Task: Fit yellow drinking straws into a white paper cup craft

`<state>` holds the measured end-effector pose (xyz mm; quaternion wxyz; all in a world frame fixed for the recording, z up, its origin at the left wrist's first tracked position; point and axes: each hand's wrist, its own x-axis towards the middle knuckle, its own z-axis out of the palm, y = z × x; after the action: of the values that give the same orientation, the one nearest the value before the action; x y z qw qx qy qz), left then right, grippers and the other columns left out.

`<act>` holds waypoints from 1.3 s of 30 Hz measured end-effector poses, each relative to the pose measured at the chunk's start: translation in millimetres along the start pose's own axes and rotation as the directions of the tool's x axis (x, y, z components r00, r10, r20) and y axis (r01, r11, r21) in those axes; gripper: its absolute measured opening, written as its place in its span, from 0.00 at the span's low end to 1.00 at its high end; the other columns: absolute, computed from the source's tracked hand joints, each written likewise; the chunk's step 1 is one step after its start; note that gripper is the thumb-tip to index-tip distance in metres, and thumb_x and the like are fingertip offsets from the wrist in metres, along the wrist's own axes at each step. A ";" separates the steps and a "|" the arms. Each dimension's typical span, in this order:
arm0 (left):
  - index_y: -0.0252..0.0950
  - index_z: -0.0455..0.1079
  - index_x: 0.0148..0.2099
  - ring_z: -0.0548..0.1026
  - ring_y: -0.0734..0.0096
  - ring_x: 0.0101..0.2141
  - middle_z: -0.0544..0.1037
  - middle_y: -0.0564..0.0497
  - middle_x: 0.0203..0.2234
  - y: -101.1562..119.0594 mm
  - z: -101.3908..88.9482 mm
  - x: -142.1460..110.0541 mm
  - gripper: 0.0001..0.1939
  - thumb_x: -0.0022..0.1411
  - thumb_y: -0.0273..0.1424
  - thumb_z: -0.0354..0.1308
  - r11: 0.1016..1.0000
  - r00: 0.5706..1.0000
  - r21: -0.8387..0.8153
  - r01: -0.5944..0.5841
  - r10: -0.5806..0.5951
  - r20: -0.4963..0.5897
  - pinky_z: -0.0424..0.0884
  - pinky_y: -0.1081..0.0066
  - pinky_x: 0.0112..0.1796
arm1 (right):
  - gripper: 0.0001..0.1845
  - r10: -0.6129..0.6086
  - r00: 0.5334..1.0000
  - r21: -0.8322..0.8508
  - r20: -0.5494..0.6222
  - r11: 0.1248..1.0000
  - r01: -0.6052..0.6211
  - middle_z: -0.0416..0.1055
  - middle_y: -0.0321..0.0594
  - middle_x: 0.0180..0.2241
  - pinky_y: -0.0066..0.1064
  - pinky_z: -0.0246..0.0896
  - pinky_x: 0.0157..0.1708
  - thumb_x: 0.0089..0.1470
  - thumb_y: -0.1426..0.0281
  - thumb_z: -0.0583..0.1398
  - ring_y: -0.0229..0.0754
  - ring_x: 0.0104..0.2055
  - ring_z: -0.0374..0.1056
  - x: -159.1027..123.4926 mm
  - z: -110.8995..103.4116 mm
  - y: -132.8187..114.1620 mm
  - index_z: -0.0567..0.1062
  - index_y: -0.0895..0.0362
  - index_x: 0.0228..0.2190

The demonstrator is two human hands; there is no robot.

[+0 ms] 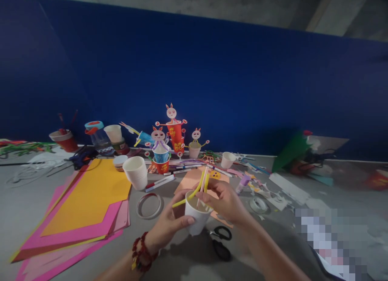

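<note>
My left hand [173, 220] is closed around a white paper cup [196, 221], thumb across its front. At the cup's rim, my right hand [222, 198] pinches thin sticks [206, 176], yellow and whitish, that rise out of the cup. One yellow strip [181, 201] bends out over the left side of the rim. What the sticks touch inside the cup is hidden. Just below the cup lie black-handled scissors [222, 232]. Behind my hands an orange paper sheet [184, 180] lies flat, with a small yellow face cutout [215, 174] on it.
Cup figures with animal faces [174, 131] stand at the back by the blue panel [194, 70]. A stack of white cups [135, 174], a tape roll [149, 205] and coloured paper [87, 196] are on the left. A glue stick [242, 184] and paper scraps [274, 196] lie right.
</note>
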<state>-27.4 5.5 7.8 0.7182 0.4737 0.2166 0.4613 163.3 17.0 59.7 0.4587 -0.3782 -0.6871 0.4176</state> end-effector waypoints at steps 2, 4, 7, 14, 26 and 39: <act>0.41 0.71 0.55 0.74 0.54 0.50 0.78 0.45 0.50 -0.8 -1.9 -0.7 0.31 0.49 0.35 0.73 1.000 1.000 0.015 -0.005 0.005 -0.018 0.69 0.67 0.46 | 0.14 -0.008 0.999 0.076 -0.032 0.997 0.010 0.77 0.41 0.34 0.32 0.68 0.39 0.58 0.59 0.62 0.44 0.38 0.73 -1.0 -1.0 2.6 0.79 0.56 0.36; 0.40 0.70 0.56 0.74 0.53 0.51 0.79 0.44 0.49 -1.3 -4.0 -1.3 0.31 0.50 0.35 0.73 0.999 0.999 0.031 -0.007 0.008 -0.031 0.69 0.67 0.46 | 0.13 -0.012 0.997 0.116 -0.079 0.993 0.021 0.76 0.41 0.34 0.32 0.68 0.40 0.58 0.59 0.62 0.44 0.38 0.73 -2.4 -2.1 3.5 0.78 0.57 0.35; 0.40 0.70 0.56 0.75 0.53 0.49 0.79 0.44 0.49 -1.9 -6.1 -1.5 0.30 0.50 0.35 0.72 0.999 1.000 0.032 -0.003 0.004 -0.031 0.70 0.66 0.45 | 0.13 -0.027 0.994 0.109 -0.104 0.993 0.039 0.74 0.41 0.33 0.32 0.68 0.39 0.56 0.59 0.63 0.42 0.36 0.71 -3.9 -3.2 1.4 0.77 0.57 0.32; 0.40 0.72 0.55 0.76 0.55 0.48 0.79 0.45 0.49 -4.9 -6.5 -1.6 0.29 0.50 0.34 0.72 0.999 1.000 0.037 -0.005 0.006 -0.022 0.70 0.66 0.46 | 0.14 -0.054 0.996 0.038 -0.066 0.998 0.057 0.69 0.36 0.28 0.28 0.64 0.33 0.54 0.60 0.64 0.38 0.31 0.66 -1.8 -3.7 -5.3 0.74 0.57 0.25; 0.39 0.71 0.55 0.75 0.56 0.47 0.79 0.44 0.49 -8.5 -8.5 0.5 0.29 0.50 0.35 0.73 1.000 1.000 -0.004 -0.009 0.009 -0.016 0.70 0.69 0.42 | 0.09 0.040 0.999 -0.011 -0.032 0.999 -0.040 0.68 0.35 0.28 0.27 0.59 0.29 0.56 0.65 0.61 0.37 0.30 0.65 -2.5 -7.0 -0.9 0.73 0.56 0.26; 0.38 0.70 0.56 0.75 0.54 0.47 0.78 0.43 0.49 -10.6 -13.4 0.0 0.30 0.51 0.35 0.72 0.999 1.000 -0.034 -0.008 0.007 -0.010 0.72 0.69 0.39 | 0.10 0.026 1.000 -0.019 -0.008 0.999 -0.027 0.68 0.35 0.28 0.27 0.60 0.31 0.57 0.65 0.60 0.37 0.30 0.66 1.3 -6.9 0.9 0.73 0.57 0.28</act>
<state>-32.6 10.6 -7.6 0.7234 0.4598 0.2105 0.4701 169.6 20.1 60.9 0.4520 -0.3934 -0.6843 0.4155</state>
